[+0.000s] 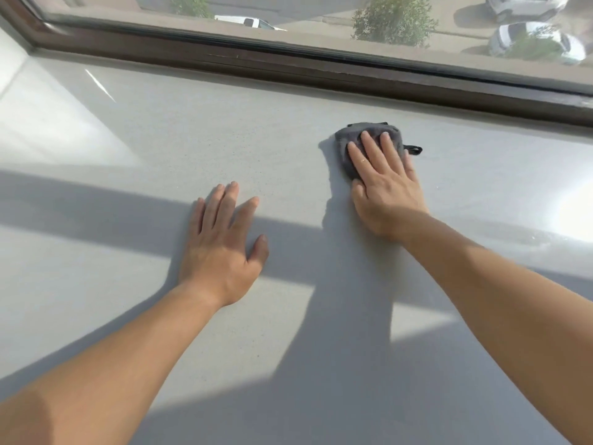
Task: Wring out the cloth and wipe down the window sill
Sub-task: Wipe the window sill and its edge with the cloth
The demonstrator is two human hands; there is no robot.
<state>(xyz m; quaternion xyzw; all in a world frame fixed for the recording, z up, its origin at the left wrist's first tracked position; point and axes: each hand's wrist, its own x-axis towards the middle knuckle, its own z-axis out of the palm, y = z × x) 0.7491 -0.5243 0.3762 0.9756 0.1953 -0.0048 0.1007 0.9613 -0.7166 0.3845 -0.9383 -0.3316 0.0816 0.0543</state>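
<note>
Cloth: a dark grey cloth (345, 146), bunched into a small pad, is lying on the sill near the window frame, to the right of the middle; a little black loop is sticking out at its right edge.
Right hand: my right hand (383, 184) is lying flat on top of the cloth, fingers stretched out and slightly spread, pressing it onto the surface rather than curling around it; the fingertips are reaching almost to the cloth's far edge, and a thin ring is showing on one finger.
Left hand: my left hand (221, 248) is resting palm down on the bare sill, well apart from the cloth, fingers extended and loosely spread, gripping nothing.
Arms: both bare forearms are reaching forward from the bottom corners, and their shadows are falling across the surface.
Window sill: the pale grey window sill (134, 130) is filling most of the view, with bright sunlit patches and broad bands of shadow crossing it.
Window frame: a dark brown window frame (288, 70) is running along the far edge of the sill, just beyond the cloth.
Outside: through the glass, parked white cars (536, 40) and green shrubs (394, 20) are showing far below.
</note>
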